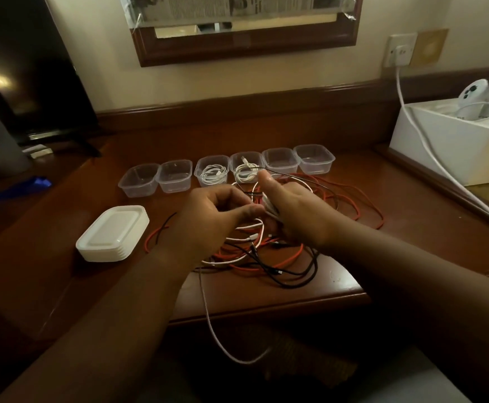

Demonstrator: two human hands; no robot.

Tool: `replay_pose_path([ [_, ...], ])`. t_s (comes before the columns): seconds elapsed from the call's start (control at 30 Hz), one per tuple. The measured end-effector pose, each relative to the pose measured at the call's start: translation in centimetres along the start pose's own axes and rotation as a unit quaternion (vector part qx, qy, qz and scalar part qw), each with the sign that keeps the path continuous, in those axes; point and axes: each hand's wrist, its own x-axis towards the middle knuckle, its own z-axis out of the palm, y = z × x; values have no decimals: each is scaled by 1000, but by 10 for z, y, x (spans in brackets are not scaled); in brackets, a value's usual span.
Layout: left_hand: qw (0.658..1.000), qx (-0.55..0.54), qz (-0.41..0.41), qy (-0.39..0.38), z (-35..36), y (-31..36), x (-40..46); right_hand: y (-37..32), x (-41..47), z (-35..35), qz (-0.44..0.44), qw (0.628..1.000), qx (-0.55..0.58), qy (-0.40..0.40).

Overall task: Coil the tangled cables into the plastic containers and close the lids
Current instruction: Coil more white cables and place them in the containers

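Where the brown table (339, 283) meets the wall, six clear plastic containers (227, 170) are set in a row, all uncovered; a coiled white cable (212, 173) is seen in the third from the left, and another in the fourth. A stack of white lids (112, 232) is placed to the left, apart from the row. At the right, a white box (452, 146) with two white controllers is seen, and a white cord is run down from a wall socket. A tangle of red, black and white cables (269, 260) is spread between the row and the table's near edge, one white strand hung over that edge. Above the tangle, a white cable is pinched in the curled fingers of the left hand (217, 216). Loops of it are gripped by the right hand (294, 209), thumb raised.
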Motion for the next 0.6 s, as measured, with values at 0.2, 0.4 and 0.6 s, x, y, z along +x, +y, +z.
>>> replay_pose_path([
  [0.2, 967, -249, -48, 5, 12, -13, 6, -11, -3, -10, 115, 935, 275, -190],
  [0.4, 929, -351, -113, -12, 22, -8, 4, -18, -6, -10, 104, 846, 448, -271],
  [0.6, 931, -301, -200, 57, 52, -1, -9, -21, -2, -7, -79, 856, 508, -58],
])
